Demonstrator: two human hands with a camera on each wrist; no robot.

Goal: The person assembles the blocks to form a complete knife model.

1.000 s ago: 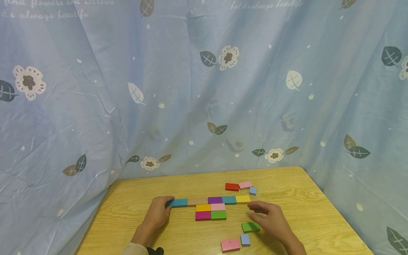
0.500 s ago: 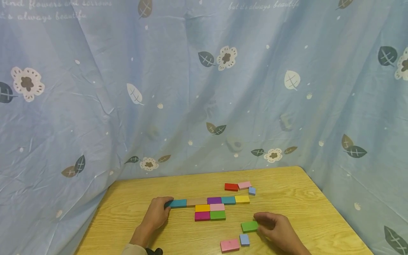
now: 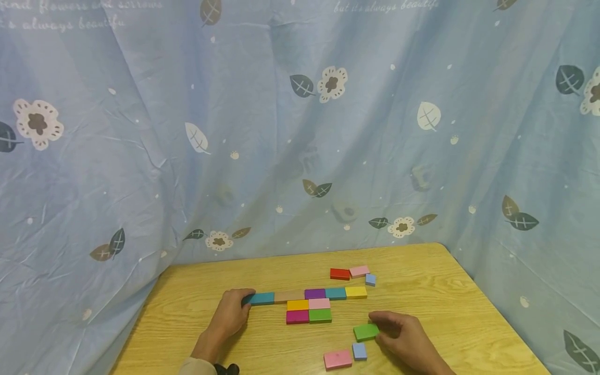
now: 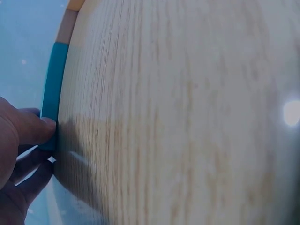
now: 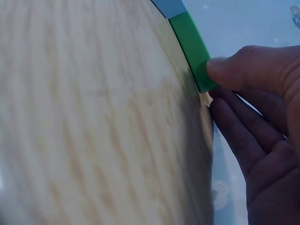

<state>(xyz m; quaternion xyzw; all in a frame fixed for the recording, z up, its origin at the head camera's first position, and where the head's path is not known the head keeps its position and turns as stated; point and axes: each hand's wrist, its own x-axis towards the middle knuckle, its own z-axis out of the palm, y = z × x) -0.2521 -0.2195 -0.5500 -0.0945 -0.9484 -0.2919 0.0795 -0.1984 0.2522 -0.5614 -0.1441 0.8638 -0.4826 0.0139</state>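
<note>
My left hand (image 3: 230,315) pinches the left end of a long teal block (image 3: 262,298); the left wrist view shows the thumb against the side of that teal block (image 4: 52,79). The row continues rightward with a plain wooden block (image 3: 289,297), then purple (image 3: 315,294), teal and yellow (image 3: 356,292) blocks. Below the purple one, orange (image 3: 297,305), pink, magenta (image 3: 297,316) and green blocks form a two-by-two patch. At front right my right hand (image 3: 407,338) grips the right end of a loose green block (image 3: 364,332). Its thumb presses that green block (image 5: 190,47) in the right wrist view.
A pink block (image 3: 337,359) and a small light blue block (image 3: 359,351) lie nearer the front edge. Behind the row are a red block (image 3: 339,274), another pink block (image 3: 359,271) and a small blue one (image 3: 371,280). A patterned curtain (image 3: 262,182) hangs behind the table (image 3: 187,281).
My right hand has come from beside the yellow block down and right to the loose green block, and has taken hold of its right end. My left hand stays on the teal block.
</note>
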